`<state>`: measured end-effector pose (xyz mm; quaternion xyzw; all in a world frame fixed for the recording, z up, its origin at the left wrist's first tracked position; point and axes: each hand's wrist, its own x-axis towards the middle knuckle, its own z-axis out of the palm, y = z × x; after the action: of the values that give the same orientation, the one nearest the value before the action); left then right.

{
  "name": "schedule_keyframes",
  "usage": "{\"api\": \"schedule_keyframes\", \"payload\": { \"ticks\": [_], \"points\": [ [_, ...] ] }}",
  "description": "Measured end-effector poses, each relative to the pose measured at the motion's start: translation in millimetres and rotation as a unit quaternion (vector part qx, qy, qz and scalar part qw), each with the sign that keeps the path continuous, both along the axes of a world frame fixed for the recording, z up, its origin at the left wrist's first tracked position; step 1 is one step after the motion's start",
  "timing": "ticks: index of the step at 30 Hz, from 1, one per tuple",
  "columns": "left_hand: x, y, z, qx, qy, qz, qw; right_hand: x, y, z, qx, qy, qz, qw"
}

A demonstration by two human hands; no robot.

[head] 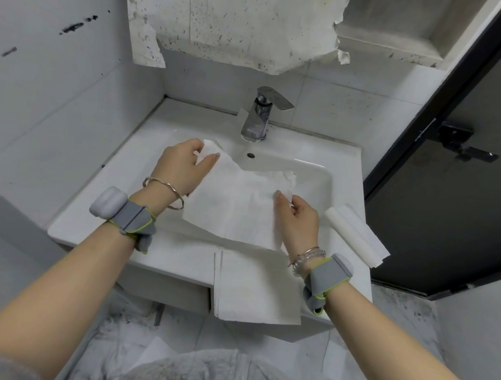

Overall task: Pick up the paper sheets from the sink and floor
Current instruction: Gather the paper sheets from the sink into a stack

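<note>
Paper sheet [242, 201] is hanging over the sink [321, 178], both hands pinching it, left hand [183, 167] at the top corner, right hand [297, 216] on the side edge, so she's probably lifting it clear, then grabbing the stack [257, 286] on the rim.

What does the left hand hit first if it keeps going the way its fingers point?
Probably the faucet. The left hand, pinching the paper sheet at its far corner, points up-right across the sink toward the faucet base. Depth is unclear from one view, so it might meet the basin's back wall below the spout first.
</note>
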<state>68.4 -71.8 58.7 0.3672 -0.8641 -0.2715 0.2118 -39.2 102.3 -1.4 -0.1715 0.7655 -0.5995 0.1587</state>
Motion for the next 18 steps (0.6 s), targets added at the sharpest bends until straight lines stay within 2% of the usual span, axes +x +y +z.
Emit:
{"api": "schedule_keyframes", "payload": {
  "ticks": [4, 6, 10, 13, 15, 18],
  "points": [
    [-9.6, 16.9, 3.6, 0.038, 0.053, -0.016, 0.998, 10.1, -2.7, 15.2, 0.019, 0.045, 0.031, 0.998],
    [-13.9, 25.6, 3.2, 0.072, 0.067, -0.026, 0.995, 15.0, -6.0, 18.9, 0.004, 0.031, 0.044, 0.999],
    [-21.3, 42.1, 1.6, 0.152, 0.075, -0.049, 0.984, 21.8, -13.0, 16.6, -0.052, -0.076, 0.063, 0.994],
    [-24.8, 52.0, 3.2, 0.283, 0.088, -0.067, 0.953, 26.0, -14.4, 18.0, -0.080, -0.149, 0.074, 0.983],
    [-25.0, 57.0, 6.0, 0.371, 0.086, -0.076, 0.921, 27.2, -14.2, 19.4, -0.121, -0.232, 0.076, 0.962],
    [-21.7, 60.2, 11.1, 0.443, 0.061, -0.087, 0.890, 24.6, -13.1, 16.8, -0.189, -0.364, 0.071, 0.909]
  ]
}}
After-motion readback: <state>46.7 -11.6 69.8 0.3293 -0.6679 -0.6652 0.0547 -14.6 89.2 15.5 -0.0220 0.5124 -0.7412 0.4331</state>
